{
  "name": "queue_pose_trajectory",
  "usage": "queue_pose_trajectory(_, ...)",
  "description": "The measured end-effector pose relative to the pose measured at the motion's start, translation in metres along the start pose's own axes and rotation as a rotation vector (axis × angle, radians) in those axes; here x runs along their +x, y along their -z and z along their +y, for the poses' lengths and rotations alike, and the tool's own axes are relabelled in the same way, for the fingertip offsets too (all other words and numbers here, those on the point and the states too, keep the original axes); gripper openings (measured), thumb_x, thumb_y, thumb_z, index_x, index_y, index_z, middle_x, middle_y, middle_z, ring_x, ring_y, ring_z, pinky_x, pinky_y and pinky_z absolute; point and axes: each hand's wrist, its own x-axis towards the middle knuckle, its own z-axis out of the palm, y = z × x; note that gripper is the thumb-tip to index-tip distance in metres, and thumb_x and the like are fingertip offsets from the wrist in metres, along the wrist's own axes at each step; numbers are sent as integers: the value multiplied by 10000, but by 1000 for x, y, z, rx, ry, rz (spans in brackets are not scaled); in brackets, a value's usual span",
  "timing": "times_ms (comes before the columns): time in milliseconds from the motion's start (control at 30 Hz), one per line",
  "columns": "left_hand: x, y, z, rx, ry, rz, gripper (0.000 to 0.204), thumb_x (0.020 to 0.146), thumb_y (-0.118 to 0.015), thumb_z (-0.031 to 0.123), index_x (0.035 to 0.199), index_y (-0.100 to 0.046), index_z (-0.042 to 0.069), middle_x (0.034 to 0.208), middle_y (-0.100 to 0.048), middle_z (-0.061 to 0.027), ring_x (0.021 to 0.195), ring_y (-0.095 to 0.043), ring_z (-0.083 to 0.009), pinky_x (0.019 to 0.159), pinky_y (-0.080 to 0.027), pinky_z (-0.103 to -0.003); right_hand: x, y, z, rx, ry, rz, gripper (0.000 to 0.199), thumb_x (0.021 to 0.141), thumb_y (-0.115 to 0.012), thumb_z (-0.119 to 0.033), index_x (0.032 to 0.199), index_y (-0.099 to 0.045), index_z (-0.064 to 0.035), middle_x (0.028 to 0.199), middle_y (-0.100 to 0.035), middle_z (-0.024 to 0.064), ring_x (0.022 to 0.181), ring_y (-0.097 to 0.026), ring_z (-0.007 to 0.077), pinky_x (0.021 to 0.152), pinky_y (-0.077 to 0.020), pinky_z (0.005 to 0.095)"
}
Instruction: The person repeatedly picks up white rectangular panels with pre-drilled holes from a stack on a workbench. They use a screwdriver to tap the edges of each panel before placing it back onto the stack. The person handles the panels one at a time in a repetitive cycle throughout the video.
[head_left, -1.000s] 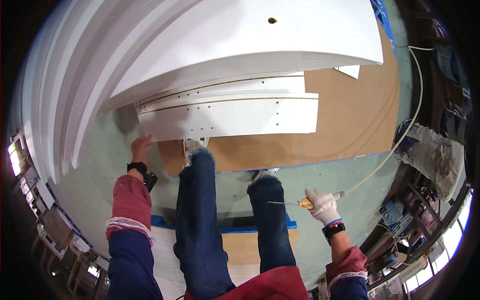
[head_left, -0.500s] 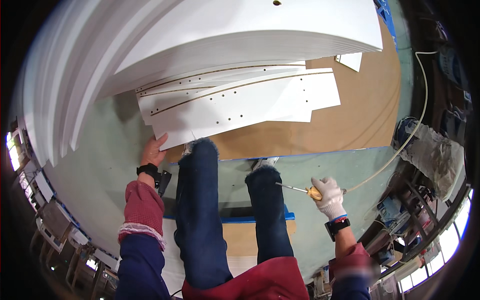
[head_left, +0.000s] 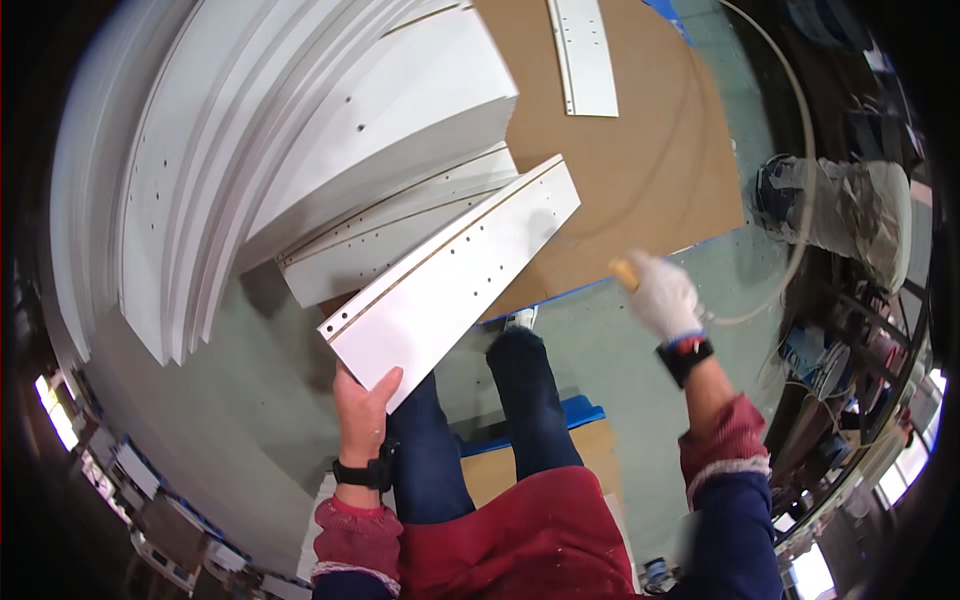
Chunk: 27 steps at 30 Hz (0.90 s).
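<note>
A long white panel [head_left: 455, 275], drilled with rows of small holes and edged with a thin brown line along one long side, is held at its near corner by the bare left hand [head_left: 365, 405], whose grip is closed around that corner with the thumb lying on the top face and the fingers tucked beneath. The panel is raised at a slant above the pale floor [head_left: 250, 400], its far end reaching toward the brown cardboard sheet [head_left: 650, 170] and lying over or just beside the stack of white boards [head_left: 330, 180]; whether it touches them cannot be told. The gloved right hand [head_left: 662, 295] is blurred, and its grip is wrapped around a yellow-handled tool [head_left: 625, 270], most of which is hidden by the glove. A pale hose [head_left: 800, 150] curves past that hand, near a grey bundle [head_left: 850, 210] at the right. A further narrow white strip [head_left: 583, 55] lies on the cardboard. Since the panel is carried from one corner only, it is likely to swing and sag, so a steadier hold is judged to be gained if the grip is shifted toward the middle of the short edge. The far end is best kept clear of the stacked boards so that the painted faces are not scuffed, and the tool tip is best kept away from the panel.
</note>
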Motion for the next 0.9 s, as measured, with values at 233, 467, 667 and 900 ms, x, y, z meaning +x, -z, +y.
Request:
queue_pose_trajectory(233,-22,-48,41,28,-1,51,539,770,-630,-30,1271,-432,-24,1175,-548,-108,1084,-549,-215,959,-420,-324,-22,0,20,209,372,-233,302,810,-626,-242,1094,-605,-143,951,-665,150,896,-635,332,753,-510,436)
queue_pose_trajectory(467,-31,-77,66,-51,59,-4,387,812,-614,27,1176,-513,-55,1095,-592,-101,978,-579,-188,874,-443,-297,-14,-20,62,187,356,-1,241,785,-611,-207,1014,-572,-140,858,-638,122,854,-634,320,693,-510,426)
queue_pose_trajectory(667,-41,-83,88,708,46,-390,377,829,-614,71,1182,-556,-46,1099,-629,-181,941,-621,-206,843,-471,-311,-47,15,97,361,-121,173,318,766,-659,-164,1082,-627,-152,971,-658,136,889,-622,365,740,-521,409)
queue_pose_trajectory(900,-64,-105,73,1079,-878,-946,546,713,-620,9,1243,-570,131,1266,-553,-114,1122,-543,-321,927,-463,-424,-82,27,121,194,132,-78,318,713,-695,-213,1020,-641,-150,894,-662,120,841,-634,344,723,-518,410)
